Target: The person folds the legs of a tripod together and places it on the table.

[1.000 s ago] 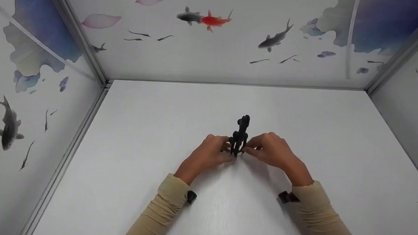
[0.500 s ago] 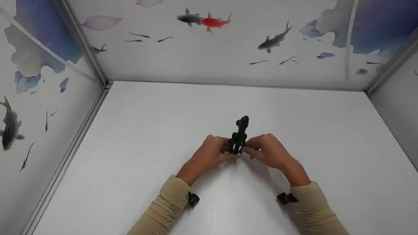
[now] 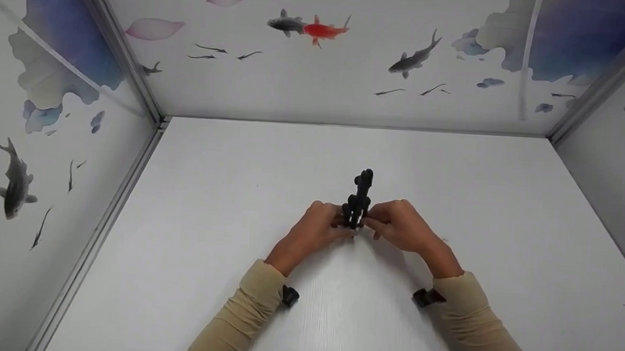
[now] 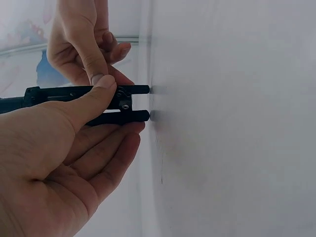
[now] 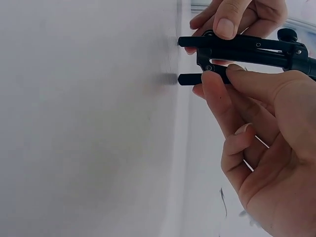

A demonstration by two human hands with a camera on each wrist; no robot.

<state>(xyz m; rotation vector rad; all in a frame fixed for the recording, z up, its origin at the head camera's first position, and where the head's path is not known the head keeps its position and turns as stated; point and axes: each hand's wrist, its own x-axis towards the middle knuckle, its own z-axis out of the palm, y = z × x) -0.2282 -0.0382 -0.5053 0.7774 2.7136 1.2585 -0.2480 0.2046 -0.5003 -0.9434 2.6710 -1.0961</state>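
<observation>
A small black tripod (image 3: pixel 364 182) stands upright near the middle of the white table, its legs folded close together and its feet right at the tabletop. My left hand (image 3: pixel 314 225) grips the legs low down from the left; in the left wrist view the thumb (image 4: pixel 101 91) lies along one leg, the other fingers behind. On the other side, my right hand (image 3: pixel 405 226) pinches another leg (image 5: pixel 190 79) between thumb and index finger, close to a small brace joint. Its remaining fingers are loosely bent. A round knob (image 5: pixel 287 34) juts from the tripod's upper part.
The white table (image 3: pixel 211 159) is bounded by panels printed with fish at the back (image 3: pixel 317 90) and sides. Grey metal rails (image 3: pixel 101 220) run along the left edge. Black wrist cameras (image 3: pixel 289 296) sit on both cuffs.
The tripod's feet show slightly higher in the head view than a second ago. Both hands have shifted only a little and keep hold of the legs.
</observation>
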